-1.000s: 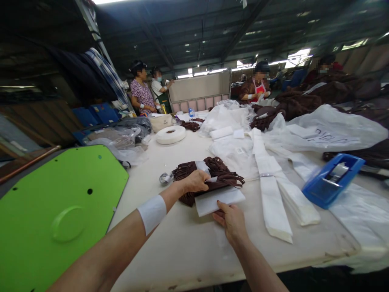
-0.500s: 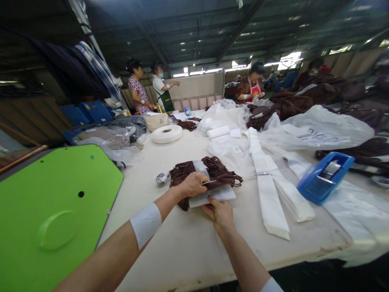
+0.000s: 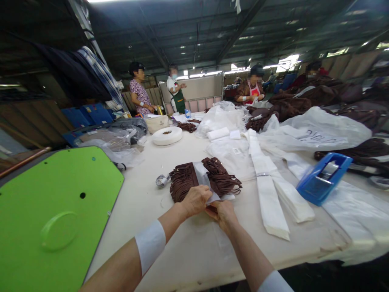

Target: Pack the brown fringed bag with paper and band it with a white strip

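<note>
A brown fringed bag [image 3: 184, 180] lies on the white table in front of me, its fringe spread out to both sides. Across its middle runs a pale translucent strip [image 3: 201, 172]. My left hand [image 3: 197, 199] is closed on the strip's near end, at the bag's front edge. Close against it, my right hand [image 3: 223, 213] has its fingers curled at the same end, partly under the strip. What the right fingertips pinch is mostly hidden. A bit of white sheet [image 3: 227, 197] shows beneath the bag on the right.
A blue tape dispenser [image 3: 324, 178] and bundled white strips [image 3: 269, 194] are on the right. A green panel [image 3: 60, 211] stands at left. Behind the bag are a white roll [image 3: 167, 136], plastic bags [image 3: 223, 119] and brown goods [image 3: 291, 107]. Several people are at the far side.
My left hand has come down toward me, drawing the strip over the bag's front edge. The bag's front has dropped over the white sheet. My right hand now meets the left.
</note>
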A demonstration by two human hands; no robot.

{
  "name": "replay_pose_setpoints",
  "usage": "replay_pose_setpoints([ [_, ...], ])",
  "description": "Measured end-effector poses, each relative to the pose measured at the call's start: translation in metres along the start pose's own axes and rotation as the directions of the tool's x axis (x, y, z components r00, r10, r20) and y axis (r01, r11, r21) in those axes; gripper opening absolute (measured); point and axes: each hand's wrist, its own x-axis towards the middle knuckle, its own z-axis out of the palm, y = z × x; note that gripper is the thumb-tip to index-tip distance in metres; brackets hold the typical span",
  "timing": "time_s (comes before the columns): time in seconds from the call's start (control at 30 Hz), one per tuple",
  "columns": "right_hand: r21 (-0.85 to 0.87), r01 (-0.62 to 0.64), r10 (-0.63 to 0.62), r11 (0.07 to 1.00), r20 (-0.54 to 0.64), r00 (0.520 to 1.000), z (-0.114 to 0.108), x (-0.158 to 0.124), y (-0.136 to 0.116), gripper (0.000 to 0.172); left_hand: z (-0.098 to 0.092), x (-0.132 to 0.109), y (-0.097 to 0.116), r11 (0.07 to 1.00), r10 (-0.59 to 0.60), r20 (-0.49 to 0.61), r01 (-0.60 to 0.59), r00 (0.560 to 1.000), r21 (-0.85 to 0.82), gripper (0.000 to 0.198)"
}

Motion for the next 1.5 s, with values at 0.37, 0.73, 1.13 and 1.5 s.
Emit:
replay_pose_setpoints([
  [0.37,-0.363,0.084,-0.068,0.928,0.055,0.996,-0.017,0.003,-0.003,0.004,0.013,-0.014,0.015,0.995,0.028,-0.093,-0.018,0.995,0.100,0.009],
  [0.73,-0.827,0.371,-0.490,0.423,0.136,0.861,-0.082,-0.022,-0.013,0.011,0.038,-0.021,0.021,0.989,-0.047,-0.202,0.073,0.978,0.125,0.023],
  [1.13,-0.773,0.483,-0.360,0.412,0.349,0.865,-0.087,-0.018,-0.005,0.039,0.052,-0.022,0.018,0.981,0.025,-0.293,0.033,0.956,0.193,0.027],
  [1.5,-0.779,0.575,-0.233,0.252,0.528,0.817,-0.100,-0.030,0.002,0.055,0.043,-0.031,0.000,0.919,0.266,-0.329,-0.135,0.906,0.371,0.013],
])
